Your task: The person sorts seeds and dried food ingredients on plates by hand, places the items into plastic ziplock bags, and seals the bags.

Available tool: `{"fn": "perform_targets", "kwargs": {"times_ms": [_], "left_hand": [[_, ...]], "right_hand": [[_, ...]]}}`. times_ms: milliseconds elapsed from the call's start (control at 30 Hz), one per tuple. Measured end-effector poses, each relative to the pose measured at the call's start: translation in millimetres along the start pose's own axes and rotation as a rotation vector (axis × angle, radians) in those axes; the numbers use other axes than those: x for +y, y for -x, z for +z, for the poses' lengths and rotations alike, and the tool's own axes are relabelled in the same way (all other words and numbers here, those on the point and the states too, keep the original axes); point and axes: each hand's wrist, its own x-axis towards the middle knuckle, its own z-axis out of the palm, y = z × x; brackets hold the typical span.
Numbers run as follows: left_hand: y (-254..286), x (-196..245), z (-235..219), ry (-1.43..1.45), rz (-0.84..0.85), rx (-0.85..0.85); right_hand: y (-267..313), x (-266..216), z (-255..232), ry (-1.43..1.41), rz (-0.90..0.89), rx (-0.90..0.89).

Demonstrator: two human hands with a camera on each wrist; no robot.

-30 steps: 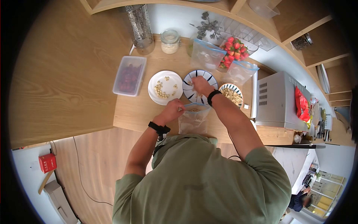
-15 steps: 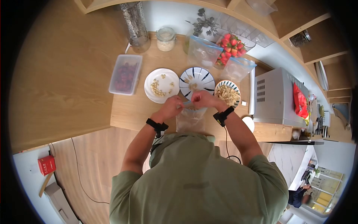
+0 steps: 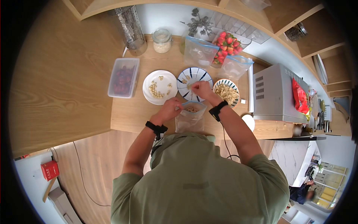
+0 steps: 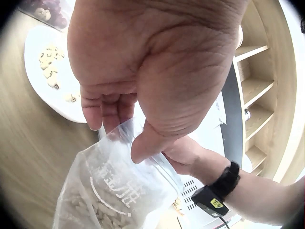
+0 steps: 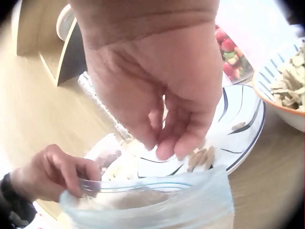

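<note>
My left hand [image 3: 170,108] pinches the upper edge of a clear zip bag [image 4: 95,167] between thumb and fingers. The bag's mouth gapes, and slender beige pieces [image 4: 106,213] lie inside it. My right hand [image 3: 203,89] is over the blue-striped plate [image 3: 182,89], its fingers loosely bent and pointing down. Nothing shows between its fingertips in the right wrist view, and several beige pieces [image 5: 202,158] lie on the plate just beyond them. Left of that plate, a white plate [image 3: 147,93] bears round cream-coloured seeds [image 4: 50,71].
A striped-rim bowl of pale dried slices [image 3: 225,93] stands right of the plates. Behind are two clear zip bags [image 3: 201,52] [image 3: 235,69], strawberries [image 3: 227,44] and a glass jar [image 3: 162,41]. A lidded box of dark red fruit [image 3: 123,80] sits left; a grey appliance [image 3: 276,99] stands right.
My right hand moved from the striped plate to the bag's mouth, then back over the plate. My left hand has kept its pinch on the bag, whose mouth now shows wider.
</note>
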Motion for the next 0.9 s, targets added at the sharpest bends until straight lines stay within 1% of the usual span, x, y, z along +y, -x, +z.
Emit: {"fn": "perform_targets", "kwargs": {"times_ms": [33,100,133,167,200,233,267,333,400,533,600,633,700,733,800,833,867,900], "left_hand": [[0,1,0,0.016,-0.012,-0.005],[0,2,0,0.028,-0.021,-0.005],[0,3,1,0.042,-0.035,-0.009],[1,2,2,0.056,-0.050,-0.012],[1,1,2,0.049,-0.049,-0.006],[1,1,2,0.052,-0.021,0.008],[2,0,2,0.054,0.007,0.024],[5,0,2,0.047,-0.011,0.029],[7,1,0,0.046,-0.025,0.031],[7,2,0,0.045,-0.040,0.023],[5,1,2,0.031,-0.020,0.016],[4,0,3,0.032,-0.024,0.017],[2,1,3,0.034,-0.019,0.010],[1,2,3,0.025,-0.014,0.009],[-1,5,2,0.016,-0.004,0.003],[-1,6,2,0.024,-0.007,0.012],[-1,7,2,0.032,-0.013,0.021],[-1,7,1,0.034,-0.011,0.016]], "right_hand": [[-9,6,5,0.001,-0.001,0.003],[-27,15,17,0.009,0.004,0.179],[-34,21,23,0.009,-0.002,0.182],[-40,24,28,0.075,-0.020,0.180],[-47,26,31,0.140,-0.038,0.178],[-51,24,32,0.138,-0.046,0.178],[-53,21,32,0.155,-0.024,0.162],[-55,16,35,0.171,-0.009,0.142],[-55,12,35,0.192,0.056,0.167],[-61,27,50,0.249,0.059,0.182],[-65,40,58,0.447,0.032,0.151],[-60,35,55,0.449,0.042,0.156],[-49,18,46,0.364,0.009,0.269],[-48,20,45,0.366,0.018,0.276],[-47,23,42,0.359,-0.055,0.190],[-43,20,39,0.251,-0.063,0.249],[-38,17,34,0.252,-0.057,0.252],[-32,16,28,0.163,-0.056,0.290]]}}
